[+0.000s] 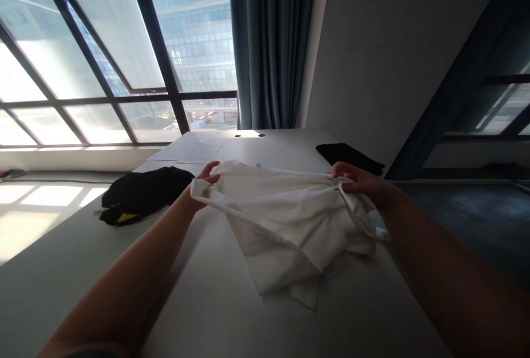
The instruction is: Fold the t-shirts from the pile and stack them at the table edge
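A white cloth garment (285, 220) is stretched between my two hands above the white table (223, 314). Its lower part hangs in loose folds toward me, with a pointed corner lowest; the exact kind of garment cannot be made out. My left hand (202, 184) is closed on its left end, thumb and fingers gripping the edge. On the other side my right hand (364, 182) pinches the bunched fabric at the right end. Parts of the fingers are hidden in the cloth.
A crumpled black garment (147, 192) with a yellow patch lies at the table's left. Toward the back right sits a folded black cloth (350, 156). Paper sheets (194, 151) rest near the far left edge. Behind are windows and a blue curtain (273, 43).
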The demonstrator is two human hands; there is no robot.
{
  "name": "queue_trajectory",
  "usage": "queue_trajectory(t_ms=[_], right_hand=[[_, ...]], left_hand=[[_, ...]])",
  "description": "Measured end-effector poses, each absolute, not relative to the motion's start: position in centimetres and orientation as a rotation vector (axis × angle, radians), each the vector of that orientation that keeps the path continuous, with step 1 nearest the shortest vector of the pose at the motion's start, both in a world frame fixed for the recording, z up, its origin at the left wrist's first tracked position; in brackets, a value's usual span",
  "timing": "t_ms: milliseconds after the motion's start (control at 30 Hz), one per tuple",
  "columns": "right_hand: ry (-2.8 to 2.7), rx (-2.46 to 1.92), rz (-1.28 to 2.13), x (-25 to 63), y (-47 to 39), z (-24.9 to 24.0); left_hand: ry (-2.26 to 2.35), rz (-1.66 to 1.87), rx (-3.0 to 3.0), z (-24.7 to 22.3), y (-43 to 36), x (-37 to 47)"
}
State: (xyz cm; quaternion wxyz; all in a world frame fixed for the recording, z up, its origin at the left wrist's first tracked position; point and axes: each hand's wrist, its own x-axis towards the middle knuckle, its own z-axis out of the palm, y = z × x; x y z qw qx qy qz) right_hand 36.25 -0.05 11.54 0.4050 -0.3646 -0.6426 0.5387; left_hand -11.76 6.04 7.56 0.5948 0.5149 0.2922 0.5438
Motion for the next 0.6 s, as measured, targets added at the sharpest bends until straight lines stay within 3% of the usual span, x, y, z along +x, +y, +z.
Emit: queue_trajectory(t_ms=[233, 367, 467, 600], right_hand=[[-1.452, -1.328, 0.495, 36.7, 4.8, 7.4], [-1.798, -1.466, 0.065, 35.8, 5.0, 6.8], [-2.107, -1.356, 0.104, 33.8, 3.5, 7.8], [-2.408, -1.329, 0.474, 30.7, 1.1, 9.3]], left_hand=[[1.211, 1.548, 1.413, 5.2, 7.8, -10.9], [1.051, 1.052, 2.186, 6.3, 4.5, -7.3], [0.825, 0.551, 2.518, 6.9, 1.4, -4.4], [0.645, 0.296, 2.495, 7.0, -1.0, -2.4]])
